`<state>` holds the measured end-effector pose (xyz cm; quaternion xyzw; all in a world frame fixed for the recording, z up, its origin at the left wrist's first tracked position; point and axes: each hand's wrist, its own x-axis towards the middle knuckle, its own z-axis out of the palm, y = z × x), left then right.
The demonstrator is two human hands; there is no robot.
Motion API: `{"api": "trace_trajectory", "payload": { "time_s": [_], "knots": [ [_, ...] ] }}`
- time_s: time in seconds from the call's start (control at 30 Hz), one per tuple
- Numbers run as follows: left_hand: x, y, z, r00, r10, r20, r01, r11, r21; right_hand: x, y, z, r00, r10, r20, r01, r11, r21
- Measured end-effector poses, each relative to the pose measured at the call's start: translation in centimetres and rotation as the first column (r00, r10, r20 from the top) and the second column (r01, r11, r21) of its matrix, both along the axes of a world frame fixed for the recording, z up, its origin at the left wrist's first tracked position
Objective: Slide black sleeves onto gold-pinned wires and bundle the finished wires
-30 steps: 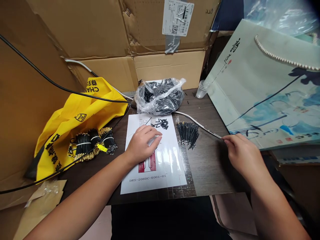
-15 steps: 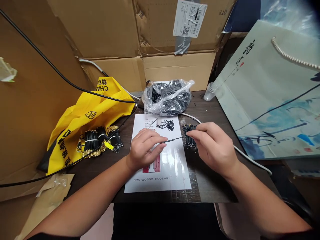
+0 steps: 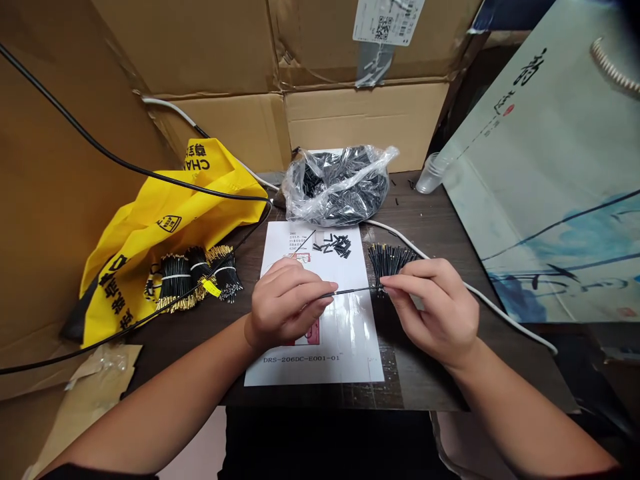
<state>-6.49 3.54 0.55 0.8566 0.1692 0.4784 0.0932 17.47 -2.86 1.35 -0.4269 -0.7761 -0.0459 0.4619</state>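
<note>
A thin black wire (image 3: 355,290) stretches nearly level between my two hands, above the printed sheet (image 3: 350,353). My left hand (image 3: 285,300) is closed, pinching its left end between thumb and fingertips. At the other end, the thumb and forefinger of my right hand (image 3: 436,307) are pressed together on the wire. Behind my left hand a second thin black piece (image 3: 305,245) slants upward over the paper; its lower end is hidden. Several short black tubes (image 3: 337,245) lie in a small pile on the sheet. Just beyond my right hand is a bundle of black wires (image 3: 390,262).
A clear plastic bag (image 3: 340,187) full of black pieces sits at the back. Tied wire bundles (image 3: 175,283) lie on the left beside a yellow bag (image 3: 185,213). A white cable (image 3: 500,315), plastic cups (image 3: 433,175) and a large paper bag (image 3: 560,200) are on the right.
The wire between my hands has turned from slanting to nearly level. My right hand has lowered slightly, showing more of the wire bundle behind it. The whole view has shifted a little.
</note>
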Motion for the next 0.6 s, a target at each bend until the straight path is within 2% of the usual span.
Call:
{"api": "trace_trajectory", "payload": {
  "time_s": [0.6],
  "knots": [
    [-0.05,0.04,-0.19,1.000,0.004,-0.002,-0.004,1.000,-0.017,0.24,0.08,-0.63,0.998,-0.048,-0.051,0.046,0.998,-0.036]
  ]
}}
